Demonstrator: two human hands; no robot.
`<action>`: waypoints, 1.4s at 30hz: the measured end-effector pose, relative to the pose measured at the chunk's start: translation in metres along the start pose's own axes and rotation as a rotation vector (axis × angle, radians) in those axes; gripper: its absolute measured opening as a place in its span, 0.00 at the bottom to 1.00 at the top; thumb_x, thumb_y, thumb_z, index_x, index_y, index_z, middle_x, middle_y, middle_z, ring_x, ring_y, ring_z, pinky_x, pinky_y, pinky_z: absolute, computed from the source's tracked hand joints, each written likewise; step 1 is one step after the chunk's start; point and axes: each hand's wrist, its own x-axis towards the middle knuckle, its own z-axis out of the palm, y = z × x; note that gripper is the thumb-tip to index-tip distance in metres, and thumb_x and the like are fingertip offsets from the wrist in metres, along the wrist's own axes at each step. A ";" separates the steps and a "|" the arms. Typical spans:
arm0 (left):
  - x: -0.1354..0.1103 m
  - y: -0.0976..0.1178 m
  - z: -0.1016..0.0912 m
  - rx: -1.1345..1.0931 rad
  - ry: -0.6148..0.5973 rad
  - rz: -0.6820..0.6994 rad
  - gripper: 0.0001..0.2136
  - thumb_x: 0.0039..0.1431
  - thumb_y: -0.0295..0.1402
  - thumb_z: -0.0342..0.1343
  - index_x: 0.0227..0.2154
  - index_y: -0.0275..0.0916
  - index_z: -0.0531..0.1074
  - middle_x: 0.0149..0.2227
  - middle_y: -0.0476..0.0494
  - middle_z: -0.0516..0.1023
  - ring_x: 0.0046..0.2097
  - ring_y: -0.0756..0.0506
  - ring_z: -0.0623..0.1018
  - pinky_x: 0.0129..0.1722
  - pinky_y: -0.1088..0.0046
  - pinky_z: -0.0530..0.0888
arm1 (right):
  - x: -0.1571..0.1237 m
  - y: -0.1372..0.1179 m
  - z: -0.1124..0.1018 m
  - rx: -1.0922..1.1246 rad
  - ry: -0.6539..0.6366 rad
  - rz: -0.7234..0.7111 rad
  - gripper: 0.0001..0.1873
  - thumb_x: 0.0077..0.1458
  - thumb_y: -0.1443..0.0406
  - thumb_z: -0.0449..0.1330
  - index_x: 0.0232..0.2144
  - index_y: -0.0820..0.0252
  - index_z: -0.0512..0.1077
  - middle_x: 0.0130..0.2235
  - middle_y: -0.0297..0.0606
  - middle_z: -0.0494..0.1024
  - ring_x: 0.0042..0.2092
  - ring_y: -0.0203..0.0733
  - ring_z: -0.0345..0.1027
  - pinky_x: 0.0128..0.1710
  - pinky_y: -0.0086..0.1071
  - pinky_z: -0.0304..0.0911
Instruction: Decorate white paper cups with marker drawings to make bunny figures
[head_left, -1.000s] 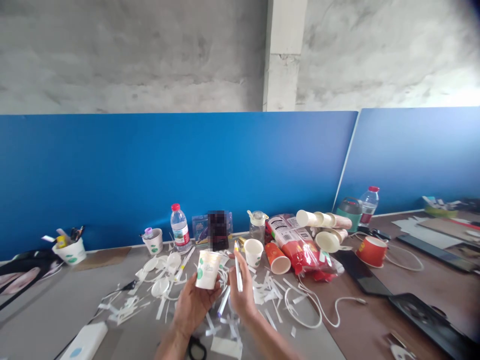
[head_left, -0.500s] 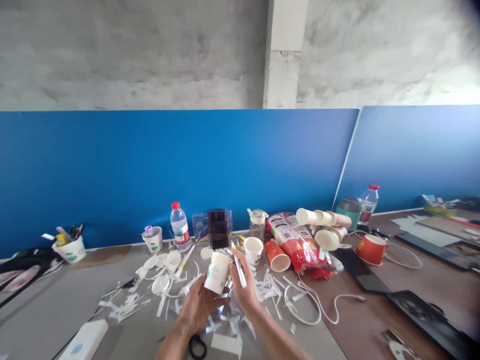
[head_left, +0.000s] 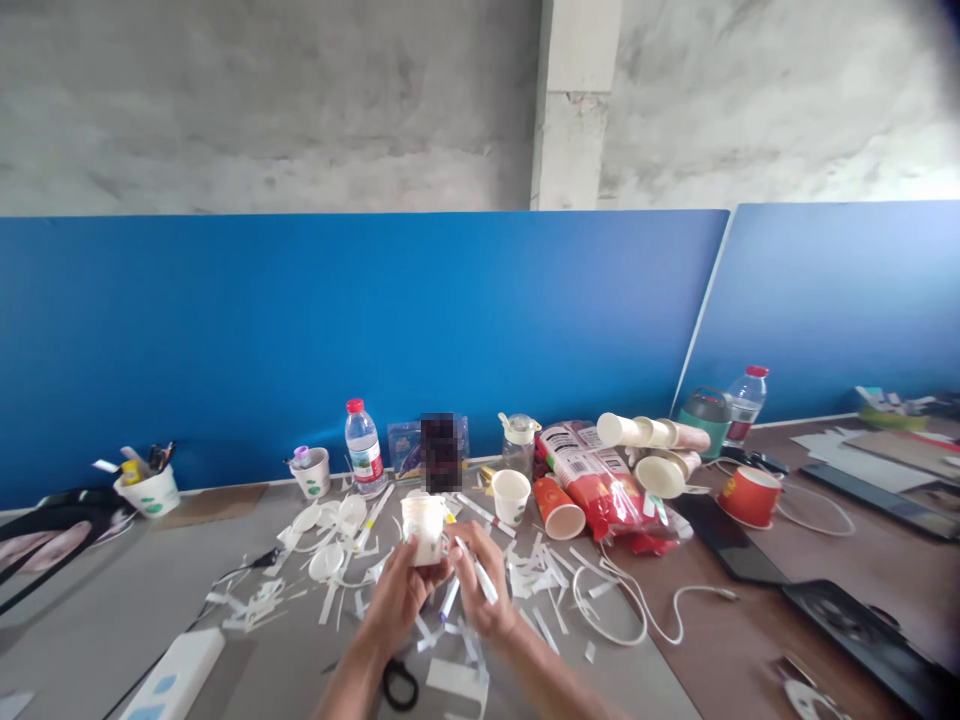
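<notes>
My left hand (head_left: 399, 592) is closed round a white paper cup (head_left: 423, 530) with green print, held upright above the desk. My right hand (head_left: 482, 580) grips a white marker pen (head_left: 477, 572) slantwise beside the cup; its yellow end is near the cup's side. Below the hands, a marker with a purple-blue end (head_left: 449, 600) lies among white paper strips (head_left: 471, 640). Another marker (head_left: 489, 515) rests just behind the right hand, left of a standing paper cup (head_left: 511, 498).
Cut paper strips and cup bottoms (head_left: 327, 562) litter the desk. Scissors (head_left: 400, 686) lie in front. A water bottle (head_left: 364, 450), glass jar (head_left: 519, 446), orange cup (head_left: 559, 510) and red bag (head_left: 589, 480) stand or lie behind. A white cable (head_left: 637, 625) loops at right.
The cup has turned from tilted to upright and shifted slightly left. My right hand has come down, with the marker's yellow end lower and nearer the cup's side.
</notes>
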 end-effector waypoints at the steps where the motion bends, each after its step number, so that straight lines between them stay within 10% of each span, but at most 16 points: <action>1: 0.000 0.000 -0.001 -0.014 -0.016 0.005 0.11 0.62 0.38 0.70 0.40 0.36 0.83 0.41 0.37 0.88 0.45 0.38 0.87 0.52 0.61 0.81 | -0.001 -0.003 -0.001 0.006 -0.042 -0.027 0.14 0.69 0.57 0.55 0.42 0.48 0.82 0.35 0.35 0.84 0.35 0.49 0.80 0.36 0.42 0.75; 13: -0.001 0.000 0.002 -0.034 0.043 -0.003 0.04 0.64 0.29 0.65 0.40 0.36 0.81 0.40 0.37 0.88 0.55 0.32 0.84 0.59 0.50 0.78 | 0.004 -0.010 -0.003 0.013 -0.124 -0.089 0.14 0.70 0.59 0.55 0.41 0.45 0.83 0.35 0.34 0.86 0.34 0.50 0.80 0.35 0.43 0.73; 42: 0.000 0.009 -0.009 -0.132 -0.033 -0.130 0.13 0.66 0.40 0.64 0.46 0.37 0.83 0.41 0.38 0.89 0.39 0.39 0.86 0.47 0.60 0.81 | 0.002 -0.001 0.002 -0.003 -0.038 -0.065 0.21 0.72 0.51 0.52 0.37 0.50 0.82 0.30 0.34 0.84 0.32 0.46 0.76 0.34 0.38 0.68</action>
